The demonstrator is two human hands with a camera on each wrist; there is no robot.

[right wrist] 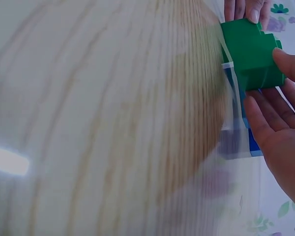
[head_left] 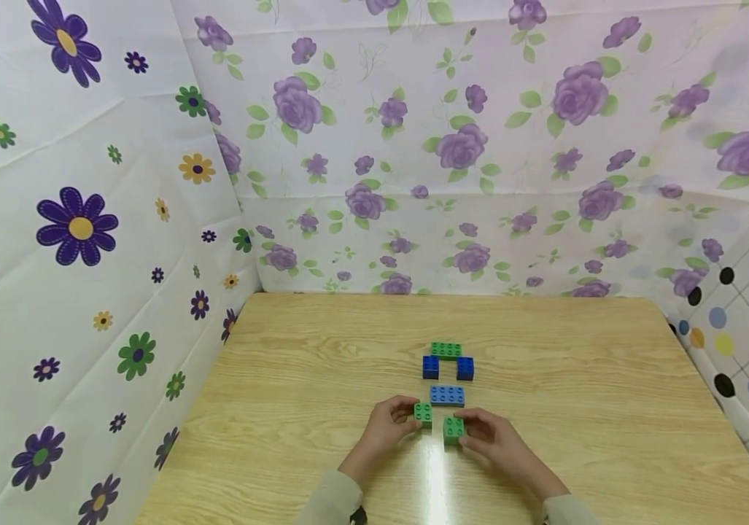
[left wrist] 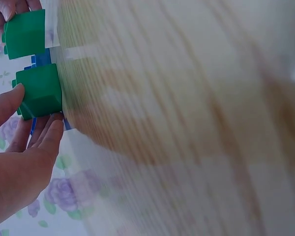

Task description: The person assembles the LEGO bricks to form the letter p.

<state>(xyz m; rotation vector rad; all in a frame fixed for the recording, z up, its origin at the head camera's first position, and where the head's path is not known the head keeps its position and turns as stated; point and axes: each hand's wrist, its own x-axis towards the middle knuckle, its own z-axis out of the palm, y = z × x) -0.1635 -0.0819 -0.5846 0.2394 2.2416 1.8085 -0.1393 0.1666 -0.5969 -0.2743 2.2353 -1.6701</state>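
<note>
My left hand (head_left: 387, 426) holds a small square green toy brick (head_left: 423, 414) between thumb and fingers. In the left wrist view its thumb lies on the studded side of that brick (left wrist: 39, 92). A second square green brick (head_left: 453, 430), a little nearer to me and to the right, is held by my right hand (head_left: 497, 440). The two green bricks stand apart with a narrow gap in the head view; in the right wrist view they overlap. Just beyond them lies a long light blue brick (head_left: 447, 395), studs up.
Farther back, two small dark blue bricks (head_left: 430, 369) stand side by side with a gap. Behind them lies a long green brick (head_left: 445, 351). The wooden table (head_left: 321, 343) ends at flower-patterned cloth (head_left: 361, 240) behind and at the left, and a dotted cloth (head_left: 742, 321) at the right.
</note>
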